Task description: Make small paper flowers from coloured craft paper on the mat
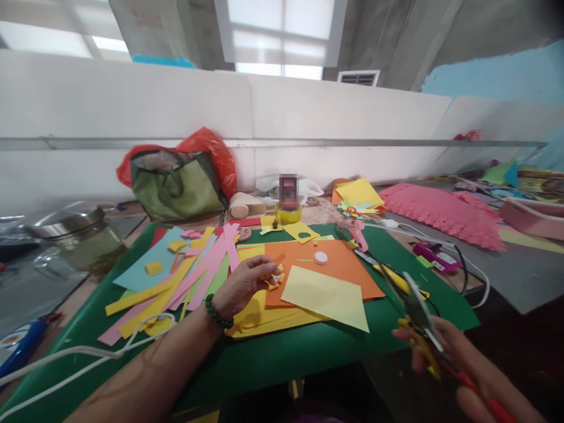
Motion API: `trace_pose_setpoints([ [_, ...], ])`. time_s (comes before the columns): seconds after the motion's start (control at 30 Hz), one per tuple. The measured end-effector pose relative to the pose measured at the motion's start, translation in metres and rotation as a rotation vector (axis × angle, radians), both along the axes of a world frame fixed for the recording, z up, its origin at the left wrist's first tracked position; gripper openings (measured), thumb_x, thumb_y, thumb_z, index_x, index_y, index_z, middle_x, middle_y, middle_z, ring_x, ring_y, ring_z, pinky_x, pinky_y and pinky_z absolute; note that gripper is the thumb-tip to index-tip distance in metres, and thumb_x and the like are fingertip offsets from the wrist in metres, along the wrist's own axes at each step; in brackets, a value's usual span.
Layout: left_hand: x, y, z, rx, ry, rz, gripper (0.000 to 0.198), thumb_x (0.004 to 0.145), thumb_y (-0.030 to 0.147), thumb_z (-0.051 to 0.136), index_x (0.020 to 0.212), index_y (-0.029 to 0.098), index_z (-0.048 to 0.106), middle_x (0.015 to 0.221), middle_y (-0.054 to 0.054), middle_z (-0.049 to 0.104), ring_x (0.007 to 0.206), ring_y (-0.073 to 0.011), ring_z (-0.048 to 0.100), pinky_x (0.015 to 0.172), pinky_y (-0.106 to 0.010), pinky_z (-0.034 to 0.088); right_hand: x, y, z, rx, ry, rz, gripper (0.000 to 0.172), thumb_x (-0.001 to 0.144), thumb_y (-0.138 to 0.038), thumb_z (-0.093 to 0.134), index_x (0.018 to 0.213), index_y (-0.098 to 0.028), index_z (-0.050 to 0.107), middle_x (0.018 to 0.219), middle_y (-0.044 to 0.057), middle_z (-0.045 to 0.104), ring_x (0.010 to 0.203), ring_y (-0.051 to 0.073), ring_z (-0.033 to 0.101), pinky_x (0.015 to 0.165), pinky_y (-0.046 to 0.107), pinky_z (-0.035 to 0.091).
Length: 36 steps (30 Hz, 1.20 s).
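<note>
My left hand (241,285) reaches over the green sheet (273,352) with a dark bead bracelet at the wrist. Its fingers pinch a small orange paper scrap (277,262) above a little pile of yellow and pink cut pieces (275,278). My right hand (458,358) hovers at the lower right, off the green sheet's edge, closed round the yellow and red handles of scissors (416,311), blades pointing up and away. An orange sheet (335,264) and a pale yellow sheet (328,296) lie between the hands.
Pink and yellow paper strips (185,276) lie at the left. A pink glue gun (355,230), a white cap (320,257), a yellow tape roll (288,212), a green bag (176,182), a glass jar (83,238) and white cables (88,352) surround the sheet. Pink fabric (440,211) lies right.
</note>
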<state>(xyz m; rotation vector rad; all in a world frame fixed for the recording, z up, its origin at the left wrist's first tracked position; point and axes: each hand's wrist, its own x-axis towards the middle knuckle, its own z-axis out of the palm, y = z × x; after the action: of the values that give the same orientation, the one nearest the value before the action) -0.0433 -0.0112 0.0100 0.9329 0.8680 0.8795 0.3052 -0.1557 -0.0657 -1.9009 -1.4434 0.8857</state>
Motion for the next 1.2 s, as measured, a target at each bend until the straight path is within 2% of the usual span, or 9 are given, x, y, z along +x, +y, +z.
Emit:
trace_pose_setpoints([
  [0.07,0.0,-0.002,-0.001,-0.003,-0.033,0.0,0.035,0.052,0.035,0.088,0.067,0.015,0.062,0.068,-0.001,0.066,0.058,-0.0092,0.057,0.058,-0.021,0.046,-0.033,0.004,0.015,0.023,0.089,0.084,0.066,0.084,-0.057,0.031,0.141,-0.026,0.041,0.096,0.015,0.07,0.055,0.025,0.067,0.061,0.044,0.056],
  [0.13,0.001,-0.004,-0.001,-0.003,-0.068,0.004,0.036,0.052,0.036,0.088,0.068,0.015,0.063,0.071,-0.001,0.066,0.06,-0.0091,0.057,0.06,-0.021,0.046,-0.06,0.004,0.034,0.095,0.011,0.181,0.068,0.081,-0.055,0.044,0.143,-0.028,0.041,0.108,0.013,0.068,0.08,0.028,0.07,0.077,0.042,0.056],
  [0.2,0.002,-0.006,-0.001,0.0,-0.102,0.012,0.037,0.052,0.036,0.089,0.068,0.015,0.063,0.069,0.0,0.063,0.061,-0.0087,0.056,0.059,-0.02,0.045,-0.079,0.005,0.052,0.173,-0.077,0.284,0.067,0.078,-0.055,0.053,0.139,-0.027,0.047,0.122,0.013,0.064,0.108,0.033,0.063,0.091,0.043,0.051],
  [0.27,0.003,-0.009,-0.002,-0.007,-0.126,0.024,0.037,0.05,0.036,0.089,0.067,0.016,0.063,0.065,0.002,0.06,0.061,-0.0084,0.055,0.058,-0.019,0.044,-0.093,0.007,0.064,0.187,-0.123,0.342,0.065,0.079,-0.056,0.054,0.137,-0.028,0.05,0.128,0.013,0.061,0.116,0.034,0.058,0.093,0.044,0.05],
  [0.37,0.005,-0.012,-0.002,-0.031,-0.139,0.025,0.038,0.048,0.035,0.09,0.067,0.016,0.064,0.065,0.002,0.059,0.06,-0.0082,0.054,0.056,-0.019,0.042,-0.107,0.013,0.071,0.168,-0.138,0.39,0.065,0.081,-0.055,0.054,0.139,-0.027,0.048,0.122,0.014,0.064,0.107,0.033,0.061,0.089,0.044,0.051],
  [0.6,0.011,-0.02,0.001,-0.019,-0.097,-0.024,0.038,0.044,0.038,0.091,0.062,0.015,0.066,0.064,0.003,0.058,0.058,-0.0068,0.05,0.053,-0.018,0.036,-0.126,0.021,0.07,0.119,-0.129,0.472,0.059,0.081,-0.052,0.056,0.132,-0.024,0.053,0.112,0.013,0.067,0.098,0.031,0.063,0.084,0.04,0.052],
  [0.73,0.012,-0.022,0.002,0.005,-0.07,-0.055,0.034,0.047,0.037,0.089,0.06,0.015,0.067,0.068,0.001,0.058,0.059,-0.0073,0.048,0.054,-0.02,0.036,-0.129,0.021,0.069,0.127,-0.119,0.471,0.054,0.084,-0.055,0.051,0.129,-0.025,0.055,0.114,0.012,0.066,0.102,0.031,0.061,0.082,0.038,0.052],
  [0.93,0.012,-0.021,0.0,0.009,-0.053,-0.073,0.032,0.049,0.036,0.088,0.061,0.016,0.066,0.069,0.001,0.058,0.061,-0.0082,0.048,0.056,-0.021,0.036,-0.131,0.022,0.07,0.153,-0.047,0.493,0.05,0.084,-0.057,0.052,0.122,-0.026,0.06,0.105,0.009,0.069,0.09,0.028,0.064,0.081,0.036,0.052],
  [1.2,0.012,-0.021,0.0,-0.013,-0.016,-0.083,0.033,0.049,0.035,0.086,0.061,0.015,0.064,0.067,0.001,0.058,0.059,-0.0083,0.048,0.058,-0.022,0.036,-0.132,0.022,0.073,0.174,-0.046,0.509,0.05,0.087,-0.055,0.05,0.125,-0.023,0.058,0.102,0.01,0.069,0.088,0.026,0.064,0.081,0.035,0.051],
])
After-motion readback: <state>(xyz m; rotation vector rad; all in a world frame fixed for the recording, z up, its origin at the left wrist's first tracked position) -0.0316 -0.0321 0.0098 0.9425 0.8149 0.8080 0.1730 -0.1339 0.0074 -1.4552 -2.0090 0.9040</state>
